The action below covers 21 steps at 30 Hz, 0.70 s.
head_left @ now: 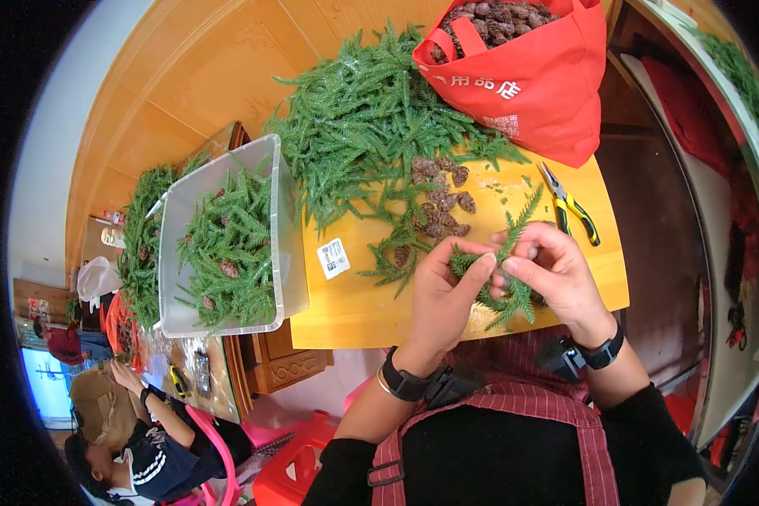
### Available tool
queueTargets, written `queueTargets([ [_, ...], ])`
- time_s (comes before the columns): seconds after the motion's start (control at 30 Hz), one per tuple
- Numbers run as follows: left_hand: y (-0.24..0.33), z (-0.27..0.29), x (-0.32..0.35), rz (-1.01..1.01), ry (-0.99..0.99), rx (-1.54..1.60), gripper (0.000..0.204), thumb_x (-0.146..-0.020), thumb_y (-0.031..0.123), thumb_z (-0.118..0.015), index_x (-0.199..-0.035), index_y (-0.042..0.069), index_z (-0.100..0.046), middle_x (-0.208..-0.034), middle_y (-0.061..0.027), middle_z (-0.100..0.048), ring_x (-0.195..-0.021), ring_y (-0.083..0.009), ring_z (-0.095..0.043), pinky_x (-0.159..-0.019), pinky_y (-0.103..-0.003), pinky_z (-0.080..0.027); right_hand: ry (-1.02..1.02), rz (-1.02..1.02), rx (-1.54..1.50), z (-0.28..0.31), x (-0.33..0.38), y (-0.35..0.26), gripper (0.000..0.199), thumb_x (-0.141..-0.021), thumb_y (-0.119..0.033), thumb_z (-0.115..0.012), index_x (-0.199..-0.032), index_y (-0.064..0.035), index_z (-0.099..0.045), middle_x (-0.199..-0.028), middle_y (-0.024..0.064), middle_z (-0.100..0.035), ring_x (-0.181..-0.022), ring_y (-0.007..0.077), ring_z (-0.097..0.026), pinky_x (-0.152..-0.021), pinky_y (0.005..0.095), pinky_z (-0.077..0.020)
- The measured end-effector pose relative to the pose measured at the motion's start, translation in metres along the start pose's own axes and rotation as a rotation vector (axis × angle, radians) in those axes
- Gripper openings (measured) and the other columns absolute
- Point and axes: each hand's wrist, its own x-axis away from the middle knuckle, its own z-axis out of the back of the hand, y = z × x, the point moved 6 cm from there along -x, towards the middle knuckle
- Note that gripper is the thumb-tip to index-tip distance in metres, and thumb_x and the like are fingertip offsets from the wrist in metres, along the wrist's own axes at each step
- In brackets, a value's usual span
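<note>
Close together above the table's near edge, my left hand [449, 291] and my right hand [561, 274] both pinch an artificial pine sprig [521, 226]. Its green needled branches stick out above and below my fingers. Whether a small pinecone sits between the fingertips is hidden. Just beyond my hands lies a cluster of brown pinecones [438, 198]. A finished-looking sprig with a pinecone [401, 255] rests left of my left hand. Yellow-and-black needle-nose pliers [569, 207] lie to the right, beyond my right hand.
A large heap of green sprigs [354, 118] covers the far side of the yellow table [329, 316]. At the back right stands a red bag [557, 93] of pinecones. On the left is a clear plastic bin [288, 253] of sprigs. Another person [160, 430] sits at the lower left.
</note>
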Motion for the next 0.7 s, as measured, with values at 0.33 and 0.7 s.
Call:
queueTargets([
  [0.33,0.007,-0.002,-0.001,-0.028,0.052,-0.078,0.011,-0.087,0.005,-0.055,-0.095,0.0,-0.052,-0.076,-0.0073,-0.057,-0.067,-0.0117,-0.053,-0.057,-0.023,-0.044,0.025,0.02,-0.141,-0.004,-0.001,0.0,0.018,-0.083,0.003,-0.056,-0.1,-0.0028,-0.055,-0.082,0.0052,-0.056,-0.076,0.0174,-0.06,-0.069,0.0306,-0.0496],
  [0.7,0.004,0.003,-0.002,0.083,0.076,0.046,0.009,-0.086,0.005,-0.056,-0.093,0.003,-0.052,-0.083,-0.0054,-0.058,-0.067,-0.0115,-0.054,-0.056,-0.023,-0.043,-0.012,0.598,0.92,-0.019,0.01,-0.04,0.017,-0.076,0.008,-0.055,-0.083,-0.0021,-0.066,-0.085,0.0055,-0.052,-0.082,0.0154,-0.051,-0.068,0.0262,-0.0415],
])
